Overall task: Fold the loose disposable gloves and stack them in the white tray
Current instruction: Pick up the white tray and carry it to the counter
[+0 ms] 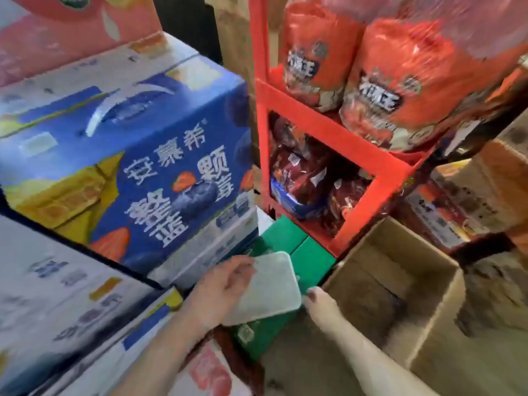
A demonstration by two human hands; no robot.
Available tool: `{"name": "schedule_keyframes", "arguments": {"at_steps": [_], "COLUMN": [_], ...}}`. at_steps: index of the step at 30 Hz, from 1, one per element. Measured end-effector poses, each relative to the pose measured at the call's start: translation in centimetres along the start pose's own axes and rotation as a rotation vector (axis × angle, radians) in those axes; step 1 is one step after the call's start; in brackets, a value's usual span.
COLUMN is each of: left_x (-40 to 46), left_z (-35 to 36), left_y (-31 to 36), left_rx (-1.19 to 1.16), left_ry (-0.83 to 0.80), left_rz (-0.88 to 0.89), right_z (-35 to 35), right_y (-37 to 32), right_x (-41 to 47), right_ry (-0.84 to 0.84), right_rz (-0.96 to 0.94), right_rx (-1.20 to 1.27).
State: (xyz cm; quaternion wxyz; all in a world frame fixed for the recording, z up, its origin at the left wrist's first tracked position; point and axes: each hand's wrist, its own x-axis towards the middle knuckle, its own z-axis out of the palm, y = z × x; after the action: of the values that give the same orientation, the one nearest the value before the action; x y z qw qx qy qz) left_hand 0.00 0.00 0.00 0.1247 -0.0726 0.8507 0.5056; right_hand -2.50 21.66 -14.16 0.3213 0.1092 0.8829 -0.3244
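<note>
A white tray (268, 290) lies low in the middle of the view, above a green box (311, 258). My left hand (221, 287) holds the tray's left edge, its fingers over the rim. At the tray's lower right corner is my right hand (318, 301); its fingers lie behind the tray and cannot be seen. No loose gloves show in the blurred view.
A blue carton (128, 172) and stacked white cartons (57, 304) fill the left. A red rack (343, 144) with red snack bags stands behind. An open cardboard box (400, 281) sits at the right on the floor.
</note>
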Motion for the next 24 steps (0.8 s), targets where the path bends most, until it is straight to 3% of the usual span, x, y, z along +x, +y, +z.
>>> {"name": "schedule_keyframes", "arguments": {"at_steps": [8,14,17,20,24], "left_x": [4.1,4.7,5.2,5.4,5.5], "left_z": [-1.2,-0.3,0.4,0.8,0.9], "left_y": [-6.2,-6.7,-6.7,-6.5,-5.9], "left_rx": [0.277,0.254,0.313,0.395,0.516], "left_ry": [-0.078,-0.143,-0.173,-0.165,-0.164], "left_rz": [0.056,0.027,0.033,0.040,0.036], "right_z": [4.9,3.5,3.5,4.0,3.7], "right_y": [-1.5,-0.4,-0.9,-2.2,-3.2], "right_x": [4.8,2.1,2.5,3.2,3.4], "right_ry": [0.081,0.312,0.318,0.300,0.321], "right_rz": [0.157,0.211,0.328,0.359,0.333], "right_rx": [0.068,0.991,1.331,1.466,1.463]}}
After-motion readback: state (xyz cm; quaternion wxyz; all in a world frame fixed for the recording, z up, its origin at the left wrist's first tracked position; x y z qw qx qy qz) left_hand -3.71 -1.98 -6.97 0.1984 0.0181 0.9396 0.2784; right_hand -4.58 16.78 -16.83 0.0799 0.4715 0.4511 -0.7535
